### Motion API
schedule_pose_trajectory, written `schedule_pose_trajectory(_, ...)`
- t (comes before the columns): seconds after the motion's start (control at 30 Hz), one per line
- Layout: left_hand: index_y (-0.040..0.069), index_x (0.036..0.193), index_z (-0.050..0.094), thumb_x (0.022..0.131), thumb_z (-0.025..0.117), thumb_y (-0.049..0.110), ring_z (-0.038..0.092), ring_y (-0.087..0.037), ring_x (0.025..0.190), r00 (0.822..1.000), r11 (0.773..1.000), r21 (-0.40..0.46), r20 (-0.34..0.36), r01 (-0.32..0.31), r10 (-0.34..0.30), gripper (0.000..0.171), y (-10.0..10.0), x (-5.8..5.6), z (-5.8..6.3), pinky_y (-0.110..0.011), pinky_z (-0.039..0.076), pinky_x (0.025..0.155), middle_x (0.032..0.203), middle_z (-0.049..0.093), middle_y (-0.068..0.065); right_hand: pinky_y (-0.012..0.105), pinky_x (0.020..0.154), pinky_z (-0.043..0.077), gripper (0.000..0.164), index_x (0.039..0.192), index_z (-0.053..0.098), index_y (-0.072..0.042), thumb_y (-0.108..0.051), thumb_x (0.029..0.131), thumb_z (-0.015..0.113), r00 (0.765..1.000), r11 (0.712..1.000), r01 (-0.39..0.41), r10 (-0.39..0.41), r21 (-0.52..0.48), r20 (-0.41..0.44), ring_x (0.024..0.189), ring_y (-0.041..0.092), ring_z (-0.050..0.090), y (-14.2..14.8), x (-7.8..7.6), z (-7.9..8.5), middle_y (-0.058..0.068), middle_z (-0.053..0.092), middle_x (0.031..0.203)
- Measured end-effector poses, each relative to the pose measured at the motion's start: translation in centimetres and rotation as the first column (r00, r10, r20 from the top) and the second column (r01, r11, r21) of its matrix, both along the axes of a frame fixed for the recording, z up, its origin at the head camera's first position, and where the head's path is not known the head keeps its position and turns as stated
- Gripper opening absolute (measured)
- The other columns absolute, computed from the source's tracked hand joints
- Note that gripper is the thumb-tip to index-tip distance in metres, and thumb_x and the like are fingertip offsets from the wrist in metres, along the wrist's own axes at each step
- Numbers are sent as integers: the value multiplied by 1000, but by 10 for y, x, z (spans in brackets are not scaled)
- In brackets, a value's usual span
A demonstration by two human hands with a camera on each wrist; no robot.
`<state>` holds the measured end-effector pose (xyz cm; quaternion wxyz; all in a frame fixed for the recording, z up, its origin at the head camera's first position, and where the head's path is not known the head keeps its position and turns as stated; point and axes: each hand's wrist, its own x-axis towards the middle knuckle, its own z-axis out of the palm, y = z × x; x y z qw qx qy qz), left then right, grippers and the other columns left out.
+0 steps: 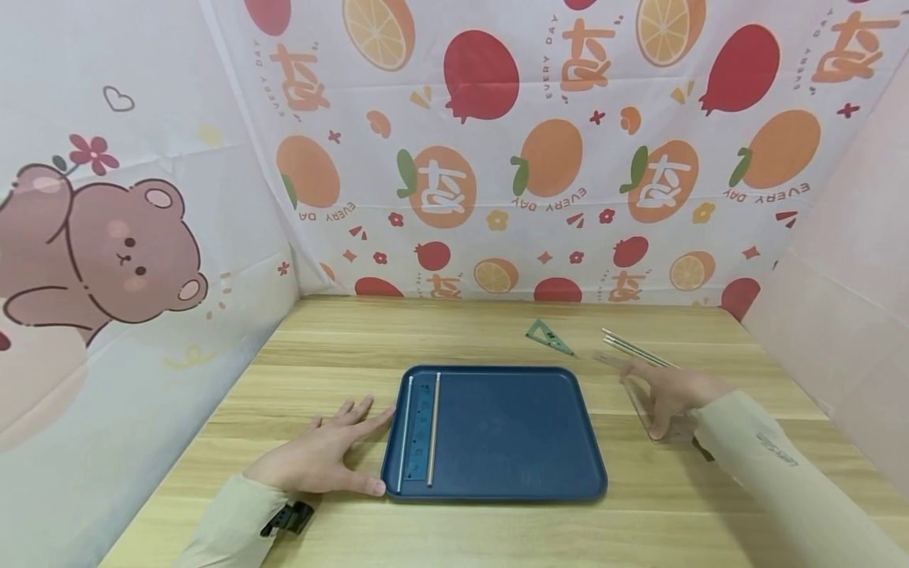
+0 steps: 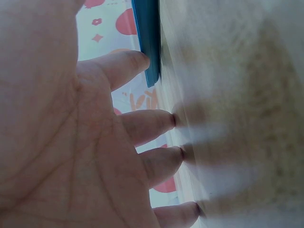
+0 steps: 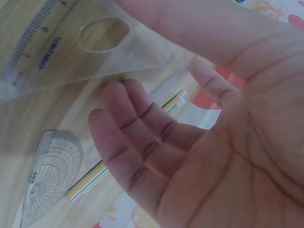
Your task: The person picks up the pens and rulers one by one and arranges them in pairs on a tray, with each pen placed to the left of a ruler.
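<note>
The right hand's point(image 1: 675, 393) grip is at a clear set square point(image 3: 71, 61) on the right side of the table point(image 1: 497, 536); its thumb and fingers stand apart, and whether they pinch it I cannot tell. Only the right wrist view makes out its oval cutout, its scale and a protractor point(image 3: 57, 166); there one corner points toward the fingers. In the head view its visible edge slants from far left to near right. Beyond lie pencils point(image 1: 639, 348) and a green set square point(image 1: 559, 342). Fingers spread wide, the left hand point(image 1: 319, 456) touches the blue tray point(image 1: 518, 434).
</note>
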<state>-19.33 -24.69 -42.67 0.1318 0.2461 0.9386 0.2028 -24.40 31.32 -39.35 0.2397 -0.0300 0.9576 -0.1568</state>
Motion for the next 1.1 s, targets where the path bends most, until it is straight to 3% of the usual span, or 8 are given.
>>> schedule_pose_trajectory(0.1,25,170,35,78,82,75,16,-62,160,1000,1000,0,-4,0,0,114,0,0,0,-92,14,112,176,22,-29,53,83,55,104,156,38,-28,-12,72,99,1000,999,23,-23,-31,-1,103,31,62,2,2,1,11,65,115)
schedule_pose_trajectory(0.2,25,170,35,79,82,74,16,-63,159,1000,1000,2,-6,3,-3,113,0,1,1,-93,13,112,175,22,-30,53,84,56,101,154,35,-24,-11,75,97,1000,998,-15,14,-60,-17,104,31,63,4,3,1,13,67,116)
schedule_pose_trajectory(0.33,24,170,36,79,83,73,15,-64,159,1000,1000,7,-2,2,-2,113,0,2,1,-93,13,112,175,23,-31,46,81,54,98,151,34,-18,-10,77,96,993,992,-103,98,-77,-64,95,26,62,7,3,-1,13,67,107)
schedule_pose_trajectory(0.47,24,169,37,78,83,73,16,-63,159,1000,1000,6,-1,-2,2,114,0,2,0,-92,14,113,175,23,-30,42,79,55,99,157,34,-16,-11,79,95,992,988,-103,92,-117,-91,89,23,62,11,4,-5,10,67,102)
schedule_pose_trajectory(0.67,22,169,36,79,85,70,17,-66,158,1000,1000,5,-18,10,-10,113,1,3,0,-93,15,111,174,24,-32,37,76,57,97,162,37,-14,-3,82,91,979,981,-128,102,-148,-175,92,24,63,15,4,-8,9,66,103)
schedule_pose_trajectory(0.87,23,170,36,79,85,69,19,-65,158,1000,1000,6,-16,9,-9,113,1,3,1,-93,16,111,174,25,-33,36,72,57,81,155,43,-2,4,85,83,970,960,-141,86,-241,-227,94,25,65,19,5,-5,10,64,99)
schedule_pose_trajectory(1.1,24,169,37,79,85,69,18,-63,159,1000,1000,11,-6,-3,3,112,1,4,2,-92,15,112,174,25,-32,38,67,59,61,147,53,-2,3,92,78,977,947,-135,78,-292,-199,96,26,66,27,5,-2,9,64,98)
